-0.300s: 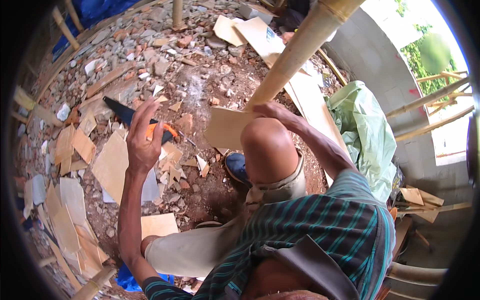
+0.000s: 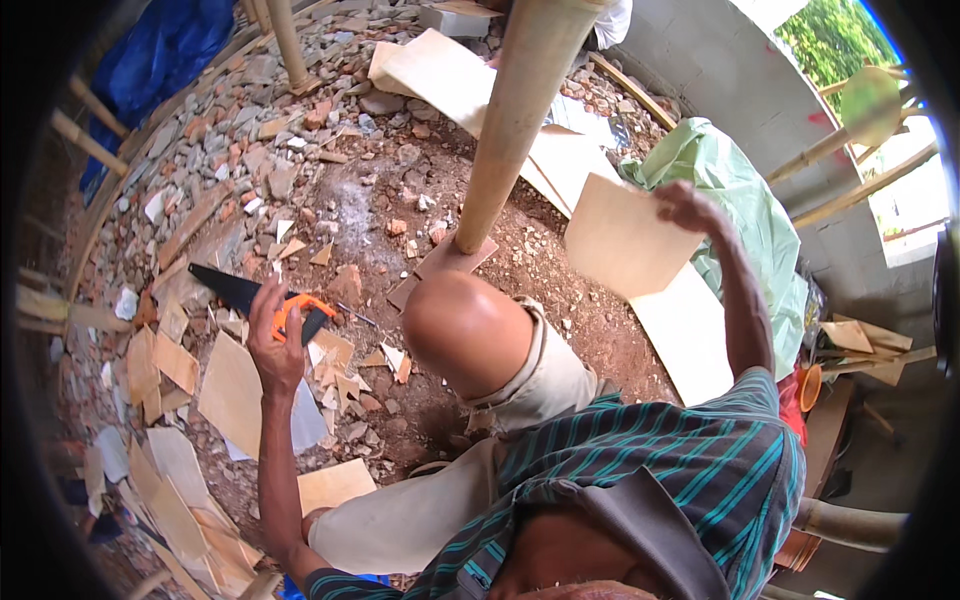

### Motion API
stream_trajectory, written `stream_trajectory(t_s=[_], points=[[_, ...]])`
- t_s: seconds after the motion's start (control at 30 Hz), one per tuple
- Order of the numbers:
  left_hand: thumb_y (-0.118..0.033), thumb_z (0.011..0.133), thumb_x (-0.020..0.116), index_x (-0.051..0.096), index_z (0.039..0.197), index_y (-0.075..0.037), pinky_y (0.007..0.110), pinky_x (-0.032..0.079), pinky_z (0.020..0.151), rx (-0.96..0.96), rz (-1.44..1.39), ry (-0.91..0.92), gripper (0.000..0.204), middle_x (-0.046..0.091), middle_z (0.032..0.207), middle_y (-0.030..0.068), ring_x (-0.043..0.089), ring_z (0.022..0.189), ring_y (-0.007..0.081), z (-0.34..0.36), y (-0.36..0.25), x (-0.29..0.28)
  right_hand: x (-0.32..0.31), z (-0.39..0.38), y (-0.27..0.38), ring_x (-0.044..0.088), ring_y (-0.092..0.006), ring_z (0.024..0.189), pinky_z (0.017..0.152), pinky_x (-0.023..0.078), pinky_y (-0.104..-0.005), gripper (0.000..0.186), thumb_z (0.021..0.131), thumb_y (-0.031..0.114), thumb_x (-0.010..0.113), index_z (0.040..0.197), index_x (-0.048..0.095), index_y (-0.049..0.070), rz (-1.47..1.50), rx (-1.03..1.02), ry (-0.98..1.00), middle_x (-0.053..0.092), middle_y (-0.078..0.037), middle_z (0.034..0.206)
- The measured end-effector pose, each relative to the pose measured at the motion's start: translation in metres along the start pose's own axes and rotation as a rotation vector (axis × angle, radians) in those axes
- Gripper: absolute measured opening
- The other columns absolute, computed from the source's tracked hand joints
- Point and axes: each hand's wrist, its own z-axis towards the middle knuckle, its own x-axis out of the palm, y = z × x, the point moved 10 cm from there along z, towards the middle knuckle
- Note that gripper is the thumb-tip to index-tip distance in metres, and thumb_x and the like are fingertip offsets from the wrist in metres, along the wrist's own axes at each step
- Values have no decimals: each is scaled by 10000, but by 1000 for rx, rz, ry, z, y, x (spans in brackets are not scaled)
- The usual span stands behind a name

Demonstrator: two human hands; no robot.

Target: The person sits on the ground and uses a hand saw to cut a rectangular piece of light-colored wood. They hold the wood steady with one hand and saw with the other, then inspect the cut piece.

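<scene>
My left hand (image 2: 279,335) is over the orange handle of a hand saw (image 2: 224,285) lying on the rubble, fingers apart and slightly bent; I cannot tell whether they touch it. My right hand (image 2: 685,205) grips the upper right corner of a square light plywood piece (image 2: 622,235), held above a long pale board (image 2: 668,330). Between my hands a bamboo post (image 2: 510,125) stands on a small brownish board (image 2: 427,283), just beyond my bent knee. Plywood offcuts (image 2: 225,390) lie below my left hand.
A green sheet (image 2: 750,235) is heaped along the block wall (image 2: 705,60) at right. Blue tarp (image 2: 165,60) and bamboo poles are at upper left, with brick rubble (image 2: 240,150) across the ground. Part of a person in white (image 2: 608,25) shows at the top.
My right hand has moved up and to the right, carrying the plywood piece away from the post. My left hand has dropped slightly over the saw. The view has shifted.
</scene>
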Motion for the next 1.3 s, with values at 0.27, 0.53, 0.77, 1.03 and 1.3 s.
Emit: stream_trajectory(t_s=[0.27,0.53,0.77,1.03,1.3], points=[[-90,972,540,590,1227,27,325,527,861,-362,36,74,285,557,1326,147,635,1077,213,-35,119,18,-86,159,-47,644,-348,894,812,484,-456,233,818,162,637,1017,613,43,260,-91,-527,657,-194,918],[-103,968,559,616,1157,37,330,538,835,-446,58,85,242,587,1275,149,628,1066,222,-42,130,22,-20,301,2,658,-331,844,709,520,-369,407,825,155,607,1231,612,129,546,-449,-601,657,-189,852],[-73,939,564,640,1131,6,346,537,827,-370,128,189,220,609,1228,160,635,1054,276,-52,100,37,17,341,4,662,-321,942,794,512,-415,330,823,143,594,1141,640,72,159,-330,-416,675,-196,1004],[-60,941,555,633,1092,40,364,552,825,-393,81,221,197,621,1206,195,656,1022,302,-79,129,36,35,352,-13,645,-331,1011,869,507,-426,381,821,135,617,1185,612,20,157,-202,-317,660,-201,1111],[-22,890,550,639,1094,40,361,535,864,-426,206,386,231,625,1199,193,641,1055,288,-85,141,51,38,351,-77,627,-343,1085,923,499,-431,488,796,123,605,1267,572,2,363,-228,-414,637,-225,1199]])
